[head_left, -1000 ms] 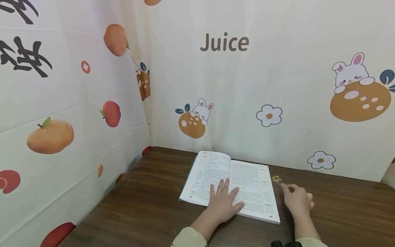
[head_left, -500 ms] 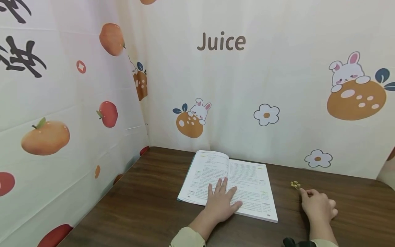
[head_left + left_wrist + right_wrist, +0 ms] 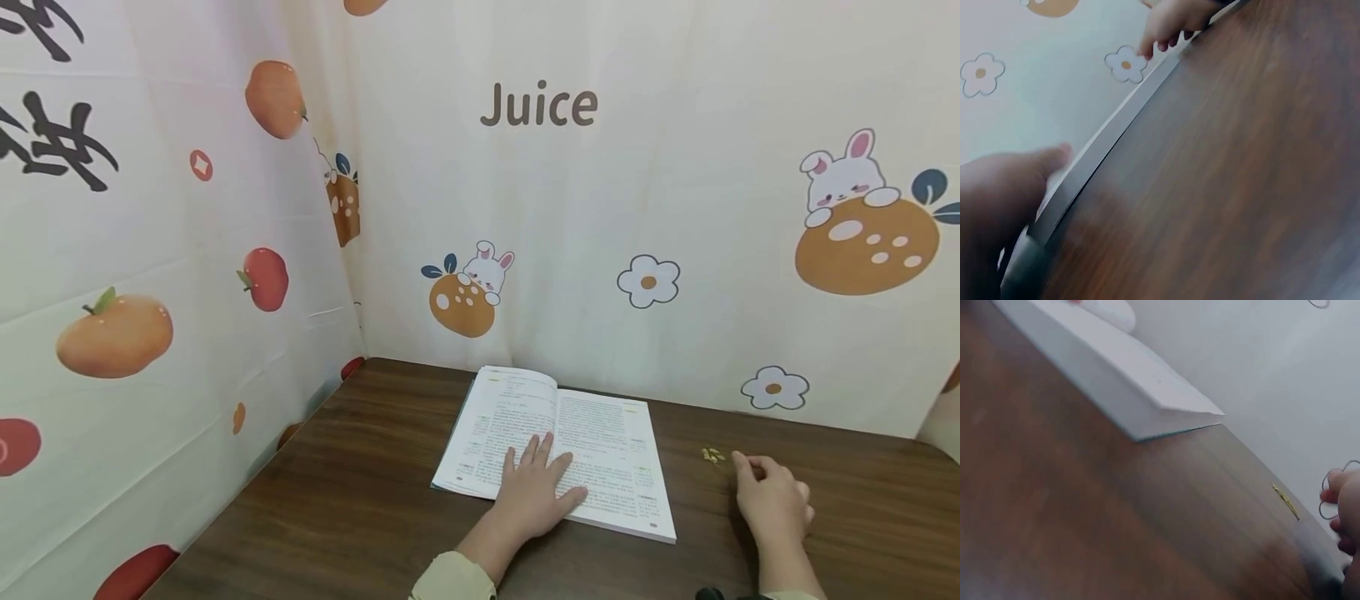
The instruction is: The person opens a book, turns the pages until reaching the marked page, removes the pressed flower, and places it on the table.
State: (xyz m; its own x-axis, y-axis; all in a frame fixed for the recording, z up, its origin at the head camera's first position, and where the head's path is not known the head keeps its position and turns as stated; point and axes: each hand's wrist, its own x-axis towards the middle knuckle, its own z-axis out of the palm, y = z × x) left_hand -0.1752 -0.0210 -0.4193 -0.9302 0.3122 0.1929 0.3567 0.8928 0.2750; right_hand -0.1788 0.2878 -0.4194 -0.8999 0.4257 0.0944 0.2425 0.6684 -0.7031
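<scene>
An open book (image 3: 607, 442) with printed pages lies on the brown table. My left hand (image 3: 532, 492) rests on its lower middle with the fingers spread; in the left wrist view this hand (image 3: 1010, 187) is beside the book's page edges (image 3: 1104, 144). To the right of the book, a small gold-coloured metal piece, like a cut-out bookmark (image 3: 712, 456), lies on the table. My right hand (image 3: 772, 500) is just right of it, fingers loosely bent, holding nothing. In the right wrist view the gold piece (image 3: 1285, 501) lies apart from the fingertips of this hand (image 3: 1345, 506).
The wooden table (image 3: 322, 500) runs up to a printed cloth backdrop (image 3: 570, 208) behind the book. Another cloth panel (image 3: 187, 350) stands along the table's left edge. Bare wood shows left of the book and to the right of my right hand.
My right hand has carried the gold piece rightward, away from the book, then let go of it on the table. The left hand has stayed spread on the pages.
</scene>
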